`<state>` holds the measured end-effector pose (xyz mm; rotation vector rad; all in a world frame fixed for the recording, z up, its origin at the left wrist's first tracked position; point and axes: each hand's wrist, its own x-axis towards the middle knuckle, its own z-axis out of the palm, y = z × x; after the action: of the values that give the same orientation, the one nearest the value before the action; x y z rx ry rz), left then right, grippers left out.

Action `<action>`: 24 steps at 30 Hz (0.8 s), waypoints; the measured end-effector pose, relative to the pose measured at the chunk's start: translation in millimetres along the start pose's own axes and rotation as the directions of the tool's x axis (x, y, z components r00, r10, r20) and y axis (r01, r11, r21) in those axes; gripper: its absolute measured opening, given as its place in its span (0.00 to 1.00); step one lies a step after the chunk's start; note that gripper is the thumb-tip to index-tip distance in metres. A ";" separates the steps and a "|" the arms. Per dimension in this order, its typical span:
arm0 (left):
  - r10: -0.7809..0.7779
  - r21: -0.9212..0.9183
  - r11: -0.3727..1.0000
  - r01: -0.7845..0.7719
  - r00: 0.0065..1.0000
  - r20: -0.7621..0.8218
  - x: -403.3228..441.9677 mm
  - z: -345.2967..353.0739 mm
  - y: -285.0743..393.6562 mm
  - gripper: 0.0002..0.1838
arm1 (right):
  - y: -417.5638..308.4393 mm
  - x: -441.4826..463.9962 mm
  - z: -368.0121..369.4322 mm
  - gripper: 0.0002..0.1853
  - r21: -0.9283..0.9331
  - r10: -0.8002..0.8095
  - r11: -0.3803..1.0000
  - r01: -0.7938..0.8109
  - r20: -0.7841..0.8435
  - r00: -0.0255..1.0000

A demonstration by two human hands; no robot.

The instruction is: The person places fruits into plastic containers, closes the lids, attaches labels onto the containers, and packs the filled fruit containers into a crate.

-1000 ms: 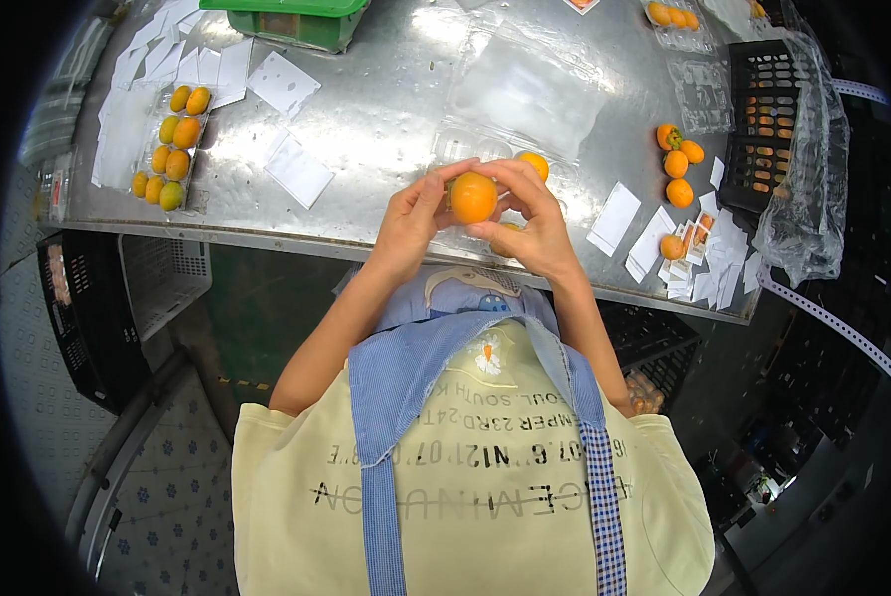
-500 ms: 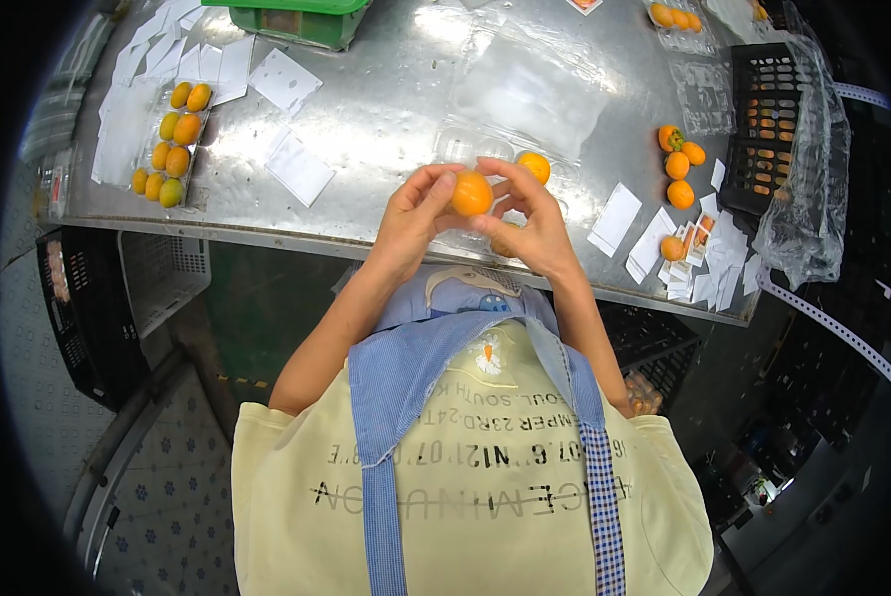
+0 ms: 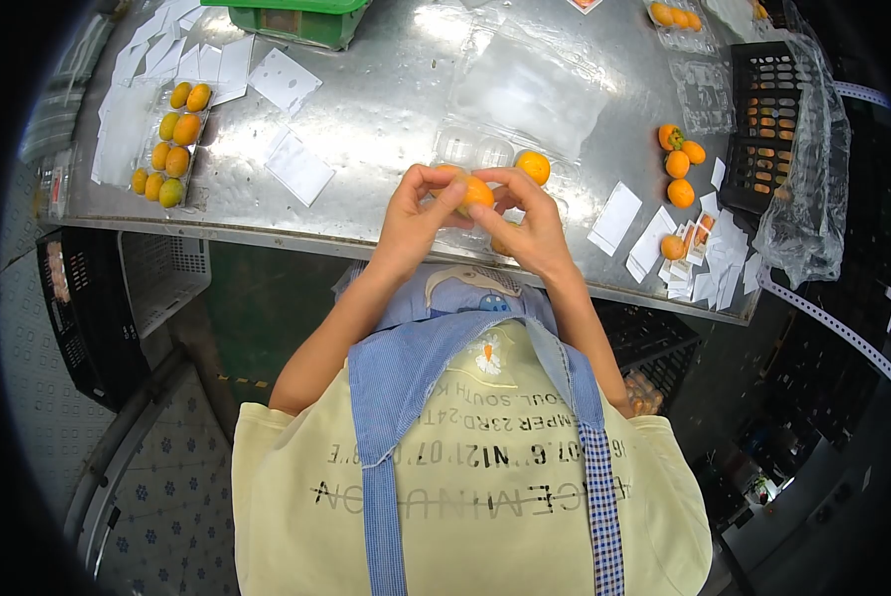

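Observation:
Between my two hands is an orange persimmon (image 3: 477, 196), held above the table's front edge. My left hand (image 3: 413, 221) pinches it from the left with thumb and fingers. From the other side my right hand (image 3: 535, 230) grips it with thumb and fingertips. Behind the hands lies a see-through plastic tray (image 3: 477, 149) with round hollows. One persimmon (image 3: 533, 167) sits at the tray's right side, just beyond my right fingers. Another persimmon (image 3: 505, 239) shows below my right hand, mostly hidden by it.
On the left, a plastic tray holds several persimmons (image 3: 177, 129) beside scattered white paper cards (image 3: 299, 169). Loose persimmons (image 3: 677, 165) and a card pile (image 3: 719, 253) lie right, near a black crate (image 3: 763, 119). A green container (image 3: 292, 22) stands at the back of the metal table (image 3: 366, 119).
The persimmon has turned and tilted in my fingers, and my fingers now cover more of it. Both hands stay in nearly the same place. Nothing else on the table has visibly moved.

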<state>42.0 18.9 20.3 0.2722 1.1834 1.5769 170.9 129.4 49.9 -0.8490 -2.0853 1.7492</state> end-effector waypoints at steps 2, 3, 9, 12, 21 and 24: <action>0.037 0.029 0.999 -0.038 0.999 0.007 -0.7 0.9 -0.1 0.13 | 1.7 -0.6 0.6 0.19 0.017 -0.042 0.999 0.043 -0.009 0.999; 0.048 0.030 0.998 -0.049 0.999 0.010 -0.9 1.1 -0.7 0.13 | 2.4 -0.8 0.8 0.18 0.025 -0.064 0.998 0.064 -0.013 0.998; 0.050 0.060 0.997 -0.052 0.998 0.025 -2.7 1.0 -3.4 0.12 | 8.6 -1.4 -5.0 0.17 0.018 -0.106 0.994 0.106 0.035 0.994; 0.001 0.052 0.999 -0.003 0.999 0.032 -1.9 -0.7 -2.0 0.13 | 18.0 -0.8 -8.9 0.17 0.048 -0.067 0.997 0.066 0.027 0.997; -0.109 -0.133 0.984 0.121 0.990 0.089 -3.3 4.8 11.1 0.21 | 7.6 -2.4 -3.7 0.16 0.147 0.080 0.987 -0.071 -0.061 0.995; -0.146 -0.178 0.971 0.158 0.986 0.079 -3.4 4.9 11.9 0.27 | 12.4 -2.1 -5.5 0.16 0.188 0.103 0.978 -0.087 -0.076 0.992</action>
<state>39.4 19.7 33.3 0.1087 0.9770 1.5194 178.9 133.6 39.5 -0.9636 -1.8231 1.8850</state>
